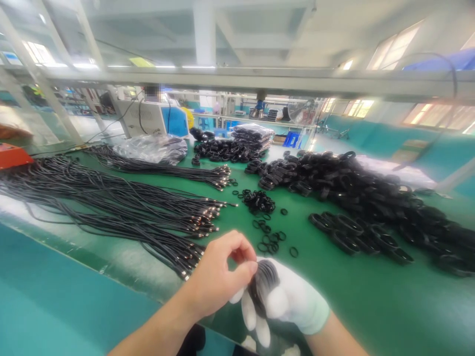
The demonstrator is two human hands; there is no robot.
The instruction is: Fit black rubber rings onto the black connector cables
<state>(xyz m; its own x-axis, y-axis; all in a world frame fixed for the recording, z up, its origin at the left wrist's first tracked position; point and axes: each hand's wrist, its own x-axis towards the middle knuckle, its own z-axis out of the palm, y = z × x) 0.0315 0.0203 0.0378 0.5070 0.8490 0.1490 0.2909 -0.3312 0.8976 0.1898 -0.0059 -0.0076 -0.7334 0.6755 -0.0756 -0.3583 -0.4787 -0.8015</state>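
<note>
In the head view a coiled black cable [262, 282] is held low over the front edge of the green table. My right hand [293, 296], in a white glove, is closed around this coil, thumb on the near side and fingers beneath. My bare left hand [222, 277] pinches at the coil's upper left edge with thumb and forefinger; exactly what lies between those fingertips is hidden. Just beyond the hands lie loose black rings [272, 242] and a small heap of more rings [260, 201]. To the left, long straight black cables [122, 198] end in metal connectors near my left hand.
A large pile of coiled black cables [334, 180] fills the right side, with several coils [352, 232] in front. More coils [226, 150], a clear plastic bag [152, 147] and a white-and-blue machine [156, 118] stand behind. An orange-red object [15, 155] sits far left. A shelf beam [237, 76] crosses above.
</note>
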